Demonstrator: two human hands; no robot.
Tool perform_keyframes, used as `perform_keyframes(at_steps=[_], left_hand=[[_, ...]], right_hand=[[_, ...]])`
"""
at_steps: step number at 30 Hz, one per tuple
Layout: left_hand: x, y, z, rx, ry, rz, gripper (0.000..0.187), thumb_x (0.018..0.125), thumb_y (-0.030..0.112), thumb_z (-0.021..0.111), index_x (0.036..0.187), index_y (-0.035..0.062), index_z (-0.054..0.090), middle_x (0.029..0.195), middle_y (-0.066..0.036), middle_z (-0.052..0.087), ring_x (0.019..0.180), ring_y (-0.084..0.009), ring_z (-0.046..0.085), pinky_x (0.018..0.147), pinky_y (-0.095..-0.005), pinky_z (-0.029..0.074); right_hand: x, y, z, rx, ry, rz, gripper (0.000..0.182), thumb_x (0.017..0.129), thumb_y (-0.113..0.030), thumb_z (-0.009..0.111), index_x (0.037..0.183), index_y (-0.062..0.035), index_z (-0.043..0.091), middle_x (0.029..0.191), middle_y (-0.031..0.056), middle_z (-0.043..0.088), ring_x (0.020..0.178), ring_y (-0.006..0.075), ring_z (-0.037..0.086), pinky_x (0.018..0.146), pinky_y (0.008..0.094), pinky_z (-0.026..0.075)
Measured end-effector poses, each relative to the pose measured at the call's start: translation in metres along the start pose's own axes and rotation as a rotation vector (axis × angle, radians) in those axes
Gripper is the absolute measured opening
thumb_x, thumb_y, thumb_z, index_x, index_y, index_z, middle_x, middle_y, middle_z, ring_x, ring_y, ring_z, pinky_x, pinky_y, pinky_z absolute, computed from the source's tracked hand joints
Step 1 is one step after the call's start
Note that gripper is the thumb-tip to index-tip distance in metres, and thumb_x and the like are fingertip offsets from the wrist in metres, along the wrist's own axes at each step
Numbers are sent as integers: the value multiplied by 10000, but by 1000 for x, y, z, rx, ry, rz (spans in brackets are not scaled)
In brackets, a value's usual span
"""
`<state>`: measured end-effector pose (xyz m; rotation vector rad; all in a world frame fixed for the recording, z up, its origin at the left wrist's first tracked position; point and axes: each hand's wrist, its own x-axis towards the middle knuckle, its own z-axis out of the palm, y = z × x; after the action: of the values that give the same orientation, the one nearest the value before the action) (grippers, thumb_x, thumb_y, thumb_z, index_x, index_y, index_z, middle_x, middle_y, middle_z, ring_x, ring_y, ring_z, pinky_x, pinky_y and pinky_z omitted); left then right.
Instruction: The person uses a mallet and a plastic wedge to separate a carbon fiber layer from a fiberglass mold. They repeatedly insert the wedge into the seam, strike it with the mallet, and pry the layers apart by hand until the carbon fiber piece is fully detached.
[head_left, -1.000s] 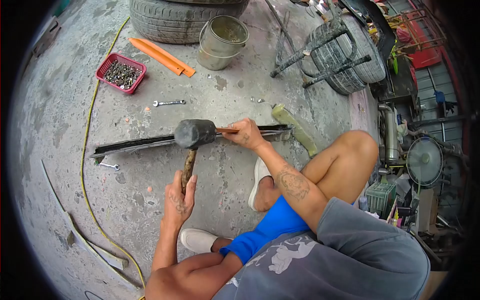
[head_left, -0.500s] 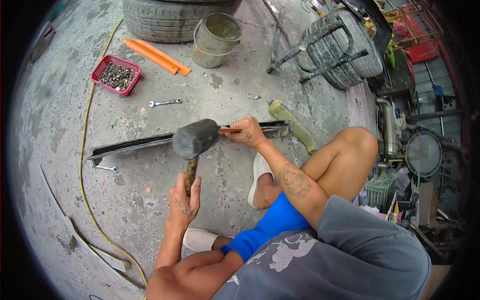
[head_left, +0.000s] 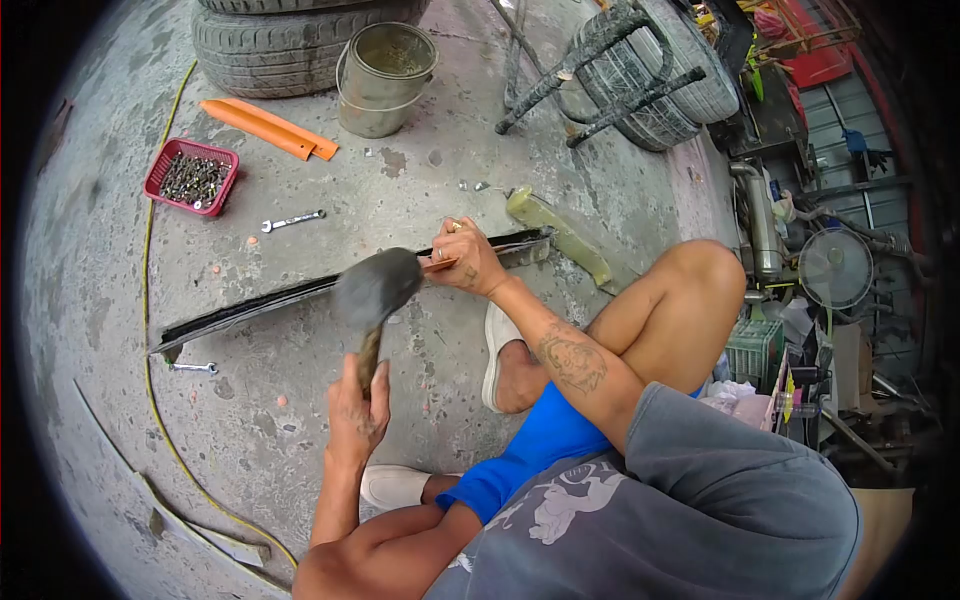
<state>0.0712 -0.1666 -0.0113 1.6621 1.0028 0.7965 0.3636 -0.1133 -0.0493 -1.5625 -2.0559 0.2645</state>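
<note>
In my left hand [head_left: 355,412], closed around its wooden handle, is a mallet with a black head [head_left: 378,288], blurred and held over a long, black channel-shaped strip [head_left: 250,306]. That strip lies slantwise on the concrete. My right hand [head_left: 466,258] rests over it to the right of the mallet head, fingers curled around a thin flat orange piece [head_left: 438,265]. Most of this piece is hidden under the fingers. Whether the mallet head touches anything cannot be made out. Beyond the strip's right end sits a yellowish translucent bar [head_left: 560,235].
Wrenches [head_left: 293,221] lie on both sides of the strip. Farther off are a pink basket [head_left: 222,192] of small hardware, orange pieces [head_left: 262,127], a metal bucket [head_left: 370,112] and stacked tires [head_left: 290,50]. A yellow cord [head_left: 150,300] runs along the left. A fan [head_left: 836,268] stands right.
The view has shifted, so floor objects sit farther left. The mallet head has dropped slightly relative to my right hand, whose fingers have curled differently around the orange piece.
</note>
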Motion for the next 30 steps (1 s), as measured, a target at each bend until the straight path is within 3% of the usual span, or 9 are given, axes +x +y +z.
perform_keyframes(at_steps=[9,11,15,18,22,25,27,29,30], left_hand=[[2,-1,-2,62,-130,-141,156,966,117,590,973,-9,498,590,-197,542,487,-365,556,468,-402,400],[-2,-11,6,-21,14,-12,144,961,103,592,979,-7,499,604,-207,553,491,-371,555,471,-402,403],[1,-7,12,-8,-82,-45,124,959,86,588,986,1,503,609,-207,555,491,-372,555,471,-402,404],[0,-8,17,-66,90,89,137,958,86,593,981,-2,491,621,-211,563,504,-381,570,474,-418,419],[6,-13,13,26,-156,-64,138,956,85,592,987,-7,493,636,-195,582,519,-358,593,497,-386,445],[0,-10,20,-81,117,116,161,962,100,597,948,1,471,630,-195,589,524,-363,591,496,-390,437],[4,-11,18,-113,113,63,196,966,127,604,923,2,460,648,-204,609,531,-376,593,494,-407,433],[12,-16,11,0,-155,-103,212,963,153,615,930,2,470,637,-217,591,528,-385,584,497,-416,431],[9,-21,9,26,-123,-81,220,964,178,617,923,10,480,613,-227,563,526,-399,572,495,-429,418]], right_hand=[[-9,7,-3,-12,-41,24,237,713,-201,795,571,-128,620,613,-4,558,708,220,537,742,370,377],[-4,12,-4,-24,-45,18,225,709,-199,796,576,-132,627,616,-4,557,714,218,541,745,368,375],[-13,14,-6,-77,-61,65,216,704,-194,794,583,-133,626,623,-5,556,726,214,551,751,371,379],[-11,14,-5,-47,-28,47,208,699,-198,795,581,-140,633,627,-4,563,725,217,551,761,374,389],[-13,19,-6,-61,-58,48,196,664,-206,816,596,-137,646,647,-6,587,746,225,569,781,382,404],[-14,20,-6,-94,-67,86,187,650,-200,824,609,-135,654,656,-6,590,760,227,577,775,391,407],[-15,22,-9,-80,-68,64,190,641,-200,832,611,-138,655,653,-13,586,769,221,581,780,385,411],[-15,20,-9,-49,-77,14,194,633,-201,840,613,-141,656,650,-20,583,777,216,584,785,380,416],[-15,21,-11,-32,-84,22,211,646,-196,838,628,-121,641,686,4,594,795,233,585,810,389,430]])
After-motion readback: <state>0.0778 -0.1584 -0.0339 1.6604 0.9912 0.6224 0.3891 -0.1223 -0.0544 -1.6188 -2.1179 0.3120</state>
